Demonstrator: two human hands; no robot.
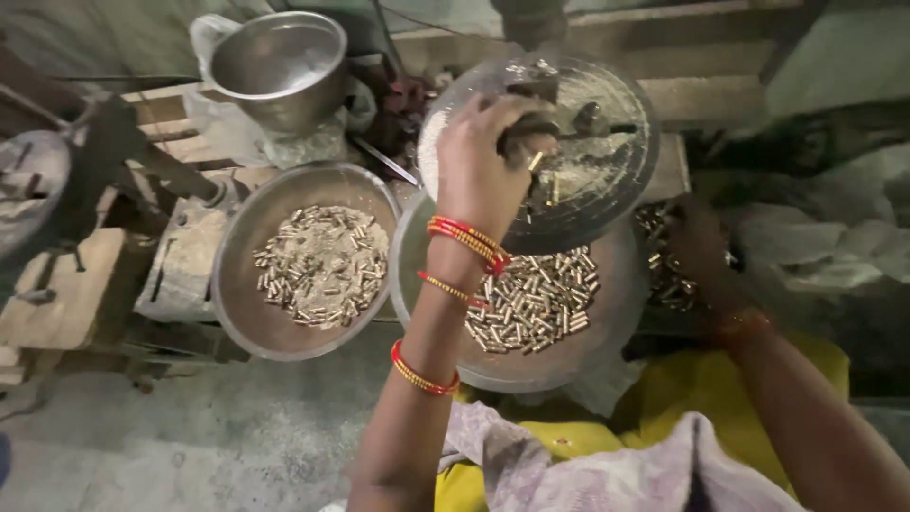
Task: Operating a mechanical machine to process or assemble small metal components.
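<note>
Brass tubes (531, 308) | left hand (488, 161) at disc edge (607, 213) | right hand (697, 242) possibly gripping

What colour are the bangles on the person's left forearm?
Red and gold: the bangles circle the forearm below the left hand, clearest in the head view.

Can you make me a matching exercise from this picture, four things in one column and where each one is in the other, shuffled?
Things:
1. left hand
2. right hand
3. empty steel bowl
4. left pan of small brass tubes

Places:
A. at the top left, on a wooden ledge
B. up on the round metal plate of the machine
C. beside the middle pan, under the empty bowl
D. low at the right, on a dark pile of brass tubes

Pairs: 1-B, 2-D, 3-A, 4-C
</note>
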